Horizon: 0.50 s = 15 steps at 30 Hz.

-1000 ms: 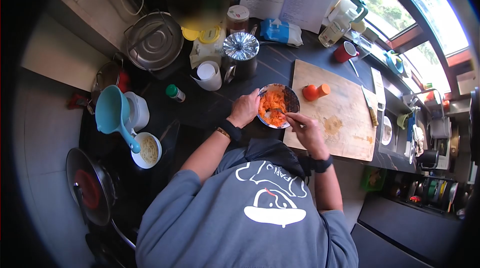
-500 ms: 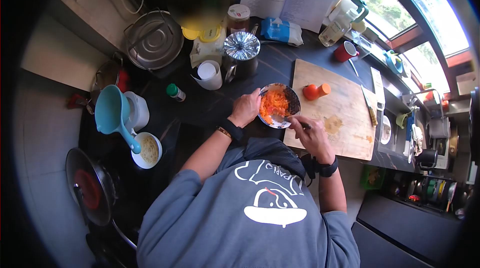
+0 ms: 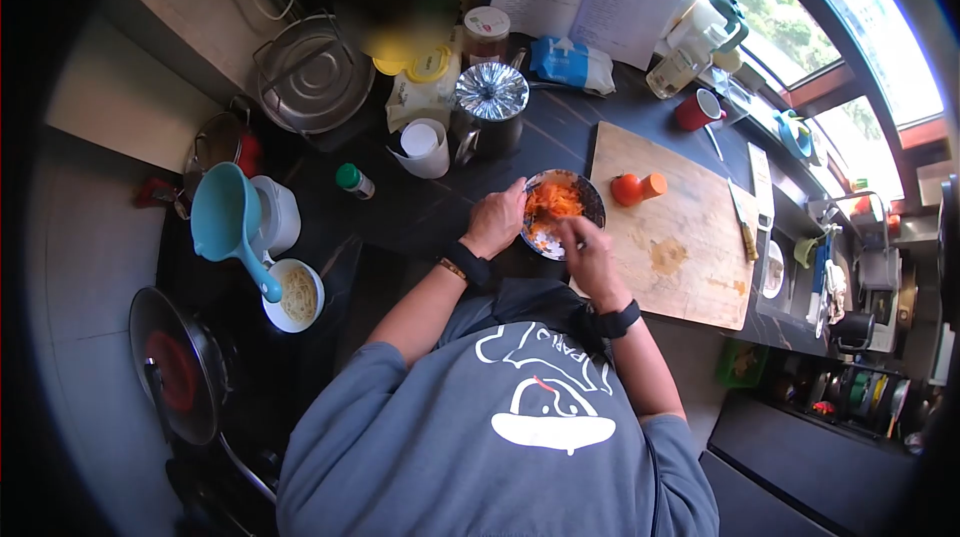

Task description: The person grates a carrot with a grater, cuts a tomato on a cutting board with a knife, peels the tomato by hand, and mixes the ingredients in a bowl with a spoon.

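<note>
Shredded carrot fills part of a blue-and-white patterned bowl at the left edge of the cutting board. My left hand grips the bowl's left rim, fingers closed. Over the bowl's near right side is my right hand, closed around a spoon whose handle and head are mostly hidden now. A tomato and a cut carrot piece lie touching on the board, right of the bowl.
A knife lies at the board's right edge. Behind the bowl stands a foil-topped metal pot. At left are a green-capped jar, a blue ladle-like scoop, a bowl of pale strands and a pan.
My right hand has shifted left and closer over the bowl, turning so that the spoon is less visible. The carrot shreds sit farther toward the bowl's back. My left hand keeps its grip.
</note>
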Tool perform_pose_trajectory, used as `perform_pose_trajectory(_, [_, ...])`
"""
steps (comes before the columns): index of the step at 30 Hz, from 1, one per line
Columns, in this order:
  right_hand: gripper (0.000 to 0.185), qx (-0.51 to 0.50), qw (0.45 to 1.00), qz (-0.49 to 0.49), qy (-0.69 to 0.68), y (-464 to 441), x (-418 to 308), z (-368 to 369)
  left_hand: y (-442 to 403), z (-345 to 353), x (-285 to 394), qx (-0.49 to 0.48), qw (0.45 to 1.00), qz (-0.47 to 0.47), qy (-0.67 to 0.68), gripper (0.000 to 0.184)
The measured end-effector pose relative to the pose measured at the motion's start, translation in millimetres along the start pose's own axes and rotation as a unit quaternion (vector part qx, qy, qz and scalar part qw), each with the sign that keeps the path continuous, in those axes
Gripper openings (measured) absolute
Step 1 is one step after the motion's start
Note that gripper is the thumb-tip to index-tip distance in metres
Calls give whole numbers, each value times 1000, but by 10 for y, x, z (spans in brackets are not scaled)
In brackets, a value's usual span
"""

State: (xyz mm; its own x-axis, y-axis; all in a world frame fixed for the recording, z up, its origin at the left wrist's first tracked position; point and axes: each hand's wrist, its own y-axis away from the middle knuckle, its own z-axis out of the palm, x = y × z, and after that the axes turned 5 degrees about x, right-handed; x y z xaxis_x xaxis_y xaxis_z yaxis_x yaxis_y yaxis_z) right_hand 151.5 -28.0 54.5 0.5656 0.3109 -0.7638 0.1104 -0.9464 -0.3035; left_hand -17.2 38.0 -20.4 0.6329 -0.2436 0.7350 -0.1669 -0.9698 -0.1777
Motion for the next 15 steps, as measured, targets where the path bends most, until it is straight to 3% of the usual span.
perform_pose_trajectory(2, [15, 20, 986, 167, -2, -22, 106, -46, -10, -95, 94, -23, 999, -11, -36, 32])
perform_pose_trajectory(7, [15, 32, 992, 101, -72, -81, -57, 109, -15, -63, 74, -18, 999, -3, -34, 30])
perform_pose_trajectory(10, [16, 62, 990, 123, -28, -98, 160, 126, -16, -73, 56, -18, 999, -1, -40, 30])
perform_pose_trajectory(11, [17, 49, 983, 175, -12, -76, 186, 32, -8, -77, 48, -11, 999, 3, -41, 30])
perform_pose_trajectory(14, [18, 45, 986, 159, 31, -52, 21, -122, 5, -81, 98, -15, 999, -8, -49, 30])
perform_pose_trajectory(15, [18, 31, 985, 167, -14, -51, -95, -142, 4, -83, 101, -15, 999, -9, -49, 30])
